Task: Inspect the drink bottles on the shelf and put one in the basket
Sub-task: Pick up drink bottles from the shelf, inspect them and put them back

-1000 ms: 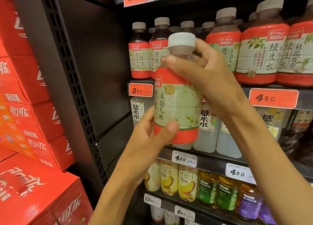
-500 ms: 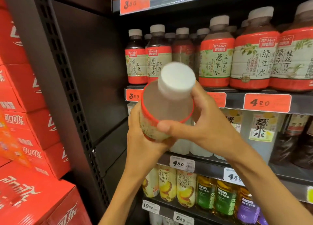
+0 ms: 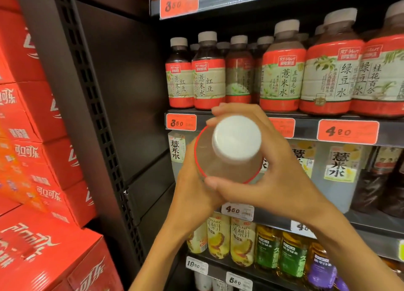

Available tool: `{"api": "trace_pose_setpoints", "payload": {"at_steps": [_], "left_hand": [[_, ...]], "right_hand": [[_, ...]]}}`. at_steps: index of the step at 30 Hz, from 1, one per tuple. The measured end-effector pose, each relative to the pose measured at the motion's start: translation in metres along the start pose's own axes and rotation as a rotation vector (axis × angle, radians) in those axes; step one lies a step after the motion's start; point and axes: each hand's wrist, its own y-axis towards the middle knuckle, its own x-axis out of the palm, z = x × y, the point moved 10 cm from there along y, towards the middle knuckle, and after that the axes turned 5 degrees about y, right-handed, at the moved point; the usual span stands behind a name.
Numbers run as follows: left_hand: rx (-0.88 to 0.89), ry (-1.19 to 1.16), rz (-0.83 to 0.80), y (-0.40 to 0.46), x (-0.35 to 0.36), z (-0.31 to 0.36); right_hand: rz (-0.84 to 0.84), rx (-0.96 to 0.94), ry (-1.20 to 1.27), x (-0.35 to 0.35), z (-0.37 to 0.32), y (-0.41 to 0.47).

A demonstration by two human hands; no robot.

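**Bottle tipped toward the camera, held in both hands**

Clear plastic drink bottle with white screw cap and red-edged label gripped by both hands, cap end facing the viewer. Left hand wrapped under the body; right hand curled around the shoulder, fingers above the cap, thumb below. Behind the hands, dark metal shelf lined with red-labelled bottles.

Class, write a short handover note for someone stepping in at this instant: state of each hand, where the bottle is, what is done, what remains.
Left hand: grips the lower body of the clear plastic bottle with the white cap from below.
Right hand: fingers curled round its shoulder.
Bottle: off the dark metal shelf, tilted with its cap towards the camera.
Done: one bottle picked and under inspection.
Left: put it in the basket, which is not in view.
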Motion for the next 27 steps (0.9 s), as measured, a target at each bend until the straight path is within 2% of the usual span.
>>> {"api": "trace_pose_setpoints", "payload": {"at_steps": [2, 6, 8, 11, 14, 16, 19, 22, 27], "left_hand": [[-0.024, -0.02, -0.043, -0.006, 0.006, 0.0], [-0.062, -0.097, -0.083, -0.015, 0.015, -0.005], [-0.142, -0.222, -0.081, -0.014, 0.014, -0.013], [-0.279, -0.412, -0.157, -0.014, 0.018, -0.026], [-0.332, -0.463, -0.235, -0.015, 0.031, -0.026], [-0.311, -0.45, -0.17, -0.011, 0.029, -0.022], [-0.238, -0.359, 0.024, 0.001, 0.014, -0.013], [-0.168, -0.264, 0.188, 0.016, 0.004, -0.006], [-0.134, -0.217, 0.235, 0.05, 0.008, -0.004]], "right_hand": [[0.031, 0.063, 0.054, -0.007, 0.008, 0.007], [0.124, 0.383, 0.481, -0.014, 0.054, 0.017], [0.178, 0.498, 0.661, -0.015, 0.078, 0.021], [0.168, 0.556, 0.871, -0.008, 0.094, 0.032], [0.086, 0.58, 1.003, 0.002, 0.097, 0.041], [0.076, 0.578, 0.939, 0.002, 0.1, 0.046], [0.162, 0.556, 0.716, -0.016, 0.103, 0.051], [0.126, 0.5, 0.542, -0.019, 0.092, 0.062], [0.324, 0.496, 0.378, -0.043, 0.099, 0.088]]}}
